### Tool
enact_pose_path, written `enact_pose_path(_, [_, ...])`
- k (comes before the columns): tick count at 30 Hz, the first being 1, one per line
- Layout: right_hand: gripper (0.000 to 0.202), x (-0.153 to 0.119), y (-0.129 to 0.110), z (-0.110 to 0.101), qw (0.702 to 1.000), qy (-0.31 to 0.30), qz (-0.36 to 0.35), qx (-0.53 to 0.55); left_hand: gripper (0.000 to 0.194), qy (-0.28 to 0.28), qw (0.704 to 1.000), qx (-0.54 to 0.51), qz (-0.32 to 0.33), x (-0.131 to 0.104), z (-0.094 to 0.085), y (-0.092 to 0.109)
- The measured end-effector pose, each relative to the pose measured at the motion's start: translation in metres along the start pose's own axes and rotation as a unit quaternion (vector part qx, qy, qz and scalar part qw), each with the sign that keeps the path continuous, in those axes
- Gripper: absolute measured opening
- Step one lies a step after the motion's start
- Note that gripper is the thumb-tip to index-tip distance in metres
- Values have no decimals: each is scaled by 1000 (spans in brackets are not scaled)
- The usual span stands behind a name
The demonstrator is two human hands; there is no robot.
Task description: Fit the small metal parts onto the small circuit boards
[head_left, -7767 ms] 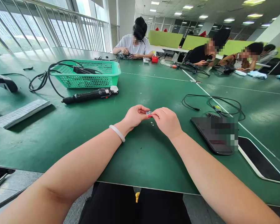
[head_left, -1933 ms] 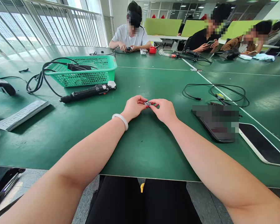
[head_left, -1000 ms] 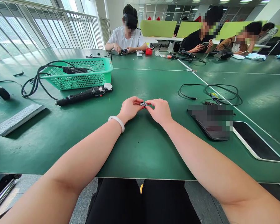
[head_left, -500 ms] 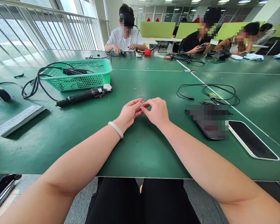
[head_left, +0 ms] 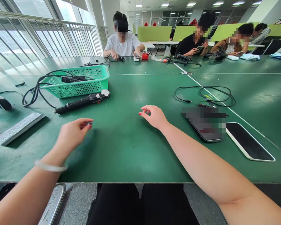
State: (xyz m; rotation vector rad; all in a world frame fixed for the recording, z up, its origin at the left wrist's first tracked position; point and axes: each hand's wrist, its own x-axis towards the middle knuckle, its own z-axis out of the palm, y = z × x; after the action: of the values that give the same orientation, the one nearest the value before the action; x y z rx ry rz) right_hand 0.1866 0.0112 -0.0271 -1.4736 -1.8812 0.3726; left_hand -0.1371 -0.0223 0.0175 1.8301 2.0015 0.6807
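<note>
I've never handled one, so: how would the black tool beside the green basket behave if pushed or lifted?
The black tool probably feels stiff, as its straight body looks hard-cased. Pushed, it may roll a little, being roughly cylindrical, though its irregular pale end could hinder that. Lifting would likely tug the black cable that seems to meet its other end.

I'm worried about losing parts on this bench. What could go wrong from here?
The small shiny part might slip from the left grip, being held right at its tip. The black power tool lies close by, so a stray forearm could knock it. The black cable, looping loosely past the green basket, might snag.
</note>
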Motion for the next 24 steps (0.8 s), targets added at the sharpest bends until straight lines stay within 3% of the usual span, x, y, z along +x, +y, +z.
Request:
enact_pose_path(2, [30,1,-3,4,1000,-8,-2,5,37,20,974,227,7,-8,-20,-29])
enact_pose_path(5, [30,0,-7,7,1000,-16,-9,9,41,-1,944,329,6,-18,-38,-54])
enact_pose_path(14, [28,-1,-5,4,1000,-14,-1,-3,30,0,955,296,19,-16,-43,-55])
enact_pose_path(19, [28,-1,-5,6,1000,-15,-11,-9,29,6,958,287,-12,-15,-42,-57])
enact_pose_path(24, [29,-2,-4,8,1000,-22,-14,-13,36,8,980,188,-61,-21,-47,-61])
